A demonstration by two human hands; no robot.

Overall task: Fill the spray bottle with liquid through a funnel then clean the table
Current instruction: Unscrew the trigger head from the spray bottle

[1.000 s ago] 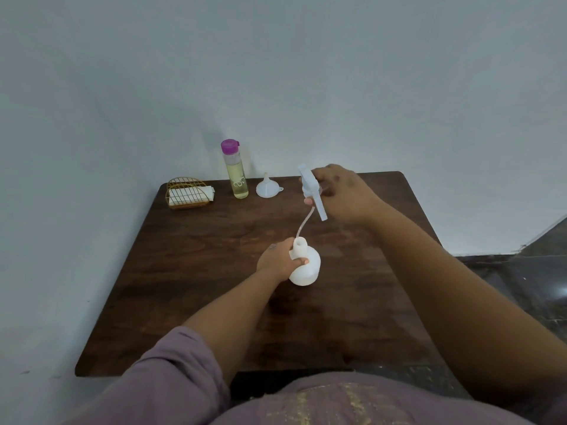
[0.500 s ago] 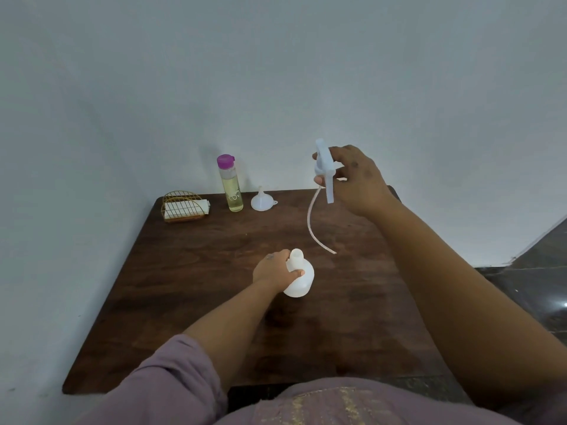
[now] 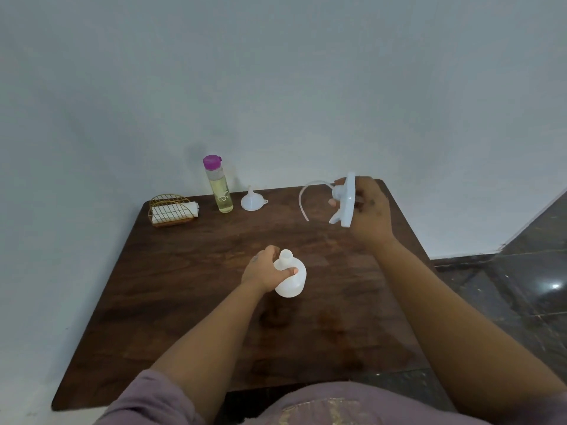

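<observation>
Left hand (image 3: 266, 273) grips open spray bottle (image 3: 291, 279) mid-table; right hand (image 3: 366, 210) holds sprayer head (image 3: 345, 200) aloft, far-right.

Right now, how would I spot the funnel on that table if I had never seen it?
Look to the far edge of the table, by the wall. Right of the bottle with the purple cap stands the funnel, mouth down, spout up. It is the only small white cone there.

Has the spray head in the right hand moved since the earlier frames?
Yes. The spray head has swung right and away from the bottle, toward the table's far right corner.
</observation>
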